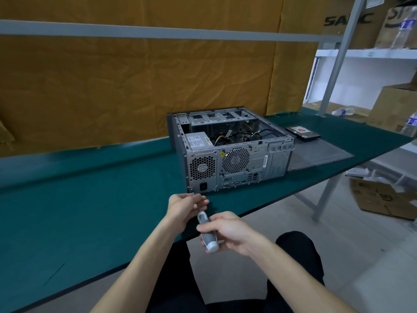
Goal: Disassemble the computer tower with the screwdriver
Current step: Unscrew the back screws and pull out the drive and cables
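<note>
right hand (pixel 228 231): nearest the camera, fingers curled round the grey handle of the screwdriver (pixel 207 233), butt end poking out below the palm

screwdriver: angled up and left from the handle, thin shaft running toward the case's bottom-left rear corner

left hand (pixel 186 205): just ahead of the right one, fingertips pinched together on the shaft near the tip, right in front of the case; couldn't tell if the tip was actually seated in a screw

computer tower (pixel 228 152): lying on its side on the green table (pixel 90 199), close to the front edge, rear panel facing the camera, top side open with cables and drive cage showing

power supply (pixel 197 141): silver box in the near-left part of the case, its fan grille and power socket on the rear panel

side panel (pixel 320 154): dark, flat on the table just right of the case

hard drive (pixel 302 131): beyond the panel, further back on the right

way back: brown cardboard sheets (pixel 135 75) behind the table, shelves with boxes (pixel 392 109) and plastic bottles off right
</note>
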### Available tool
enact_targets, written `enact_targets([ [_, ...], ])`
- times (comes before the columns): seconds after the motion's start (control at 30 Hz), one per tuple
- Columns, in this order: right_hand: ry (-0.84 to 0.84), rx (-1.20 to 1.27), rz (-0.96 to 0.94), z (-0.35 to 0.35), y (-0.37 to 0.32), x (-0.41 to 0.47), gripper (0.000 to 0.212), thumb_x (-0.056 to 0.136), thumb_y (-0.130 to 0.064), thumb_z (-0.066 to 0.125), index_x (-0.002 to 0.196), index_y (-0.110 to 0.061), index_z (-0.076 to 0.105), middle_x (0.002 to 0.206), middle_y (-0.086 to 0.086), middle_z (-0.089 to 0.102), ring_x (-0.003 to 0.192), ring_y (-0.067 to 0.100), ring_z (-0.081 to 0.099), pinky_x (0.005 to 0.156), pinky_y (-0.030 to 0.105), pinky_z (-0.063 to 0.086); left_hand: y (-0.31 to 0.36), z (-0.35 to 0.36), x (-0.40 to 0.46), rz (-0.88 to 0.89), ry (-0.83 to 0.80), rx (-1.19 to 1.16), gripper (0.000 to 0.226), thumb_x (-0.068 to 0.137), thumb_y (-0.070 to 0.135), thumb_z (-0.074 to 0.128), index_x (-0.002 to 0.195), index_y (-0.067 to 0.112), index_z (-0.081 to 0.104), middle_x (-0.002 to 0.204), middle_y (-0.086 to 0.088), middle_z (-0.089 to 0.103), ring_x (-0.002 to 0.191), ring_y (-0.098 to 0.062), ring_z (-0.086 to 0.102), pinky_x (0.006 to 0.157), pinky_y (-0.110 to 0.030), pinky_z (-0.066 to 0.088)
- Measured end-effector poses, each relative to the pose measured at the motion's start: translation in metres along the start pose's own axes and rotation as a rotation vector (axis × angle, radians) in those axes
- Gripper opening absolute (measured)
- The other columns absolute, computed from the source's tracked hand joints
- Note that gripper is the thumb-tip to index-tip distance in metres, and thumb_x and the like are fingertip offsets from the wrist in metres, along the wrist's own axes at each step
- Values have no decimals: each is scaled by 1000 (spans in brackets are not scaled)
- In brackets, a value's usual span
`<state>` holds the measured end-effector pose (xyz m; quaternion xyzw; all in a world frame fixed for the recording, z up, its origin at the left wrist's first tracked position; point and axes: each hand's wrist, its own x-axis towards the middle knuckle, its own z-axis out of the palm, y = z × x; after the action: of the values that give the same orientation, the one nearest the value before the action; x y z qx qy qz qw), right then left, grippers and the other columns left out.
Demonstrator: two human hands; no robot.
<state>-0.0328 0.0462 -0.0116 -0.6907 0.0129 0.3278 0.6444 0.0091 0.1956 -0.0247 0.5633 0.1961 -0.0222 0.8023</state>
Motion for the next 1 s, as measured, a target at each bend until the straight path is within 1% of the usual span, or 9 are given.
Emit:
enact_targets([
  [0.1,79,-95,-27,5,-1,2,30,81,-21,86,97,-10,64,75,1,65,60,9,65,55,29,57,-1,9,2,28,34,6,16,97,-12,54,111,-18,53,96,-24,72,76,-25,73,58,-27,62],
  [0.2,-121,214,89,2,-3,-3,31,99,-26,65,113,2,58,83,17,68,73,26,70,76,48,63,1,8,3,-1,-30,-69,11,100,-14,43,108,-9,49,112,-30,67,87,-31,73,67,-34,64],
  [0.27,-173,272,92,-3,-2,-4,31,104,-19,52,120,8,52,93,27,70,82,36,72,76,50,62,-2,3,6,1,-63,-91,12,100,-14,41,107,-6,48,116,-31,67,89,-32,75,69,-36,64],
  [0.47,141,-156,-106,6,-1,4,30,83,-19,82,104,0,73,75,1,68,61,8,65,55,20,52,-16,11,11,151,126,184,44,93,-3,63,132,0,43,88,-13,76,76,-23,77,74,-43,63],
  [0.57,-16,94,11,7,1,3,31,95,-21,70,114,1,63,90,14,62,76,24,68,72,41,63,-11,13,7,77,76,-26,48,96,-12,51,139,1,34,105,-24,69,70,-25,76,56,-32,60],
  [0.67,-151,242,53,-5,-1,1,30,99,-7,54,125,8,53,103,31,67,90,43,72,78,51,61,-7,10,1,41,6,-135,45,98,-16,41,140,0,30,111,-32,64,80,-32,75,63,-35,63],
  [0.83,-10,49,17,-2,-3,3,22,87,-13,78,104,-1,70,76,9,72,63,17,69,60,32,58,-1,13,-4,18,-11,-203,49,97,-19,29,141,1,26,114,-37,60,93,-39,72,72,-41,62],
  [0.9,-2,47,42,2,-3,4,23,85,-11,80,102,0,71,73,7,69,63,18,69,72,42,62,-3,16,-2,18,8,-211,51,97,-18,24,144,3,24,118,-38,58,94,-40,71,79,-43,60],
  [1.0,-77,196,90,6,-2,0,29,92,-13,73,115,3,64,100,19,66,83,33,73,84,57,60,-4,21,-3,17,19,-294,51,99,-16,18,145,3,21,118,-39,54,89,-40,70,76,-44,58],
])
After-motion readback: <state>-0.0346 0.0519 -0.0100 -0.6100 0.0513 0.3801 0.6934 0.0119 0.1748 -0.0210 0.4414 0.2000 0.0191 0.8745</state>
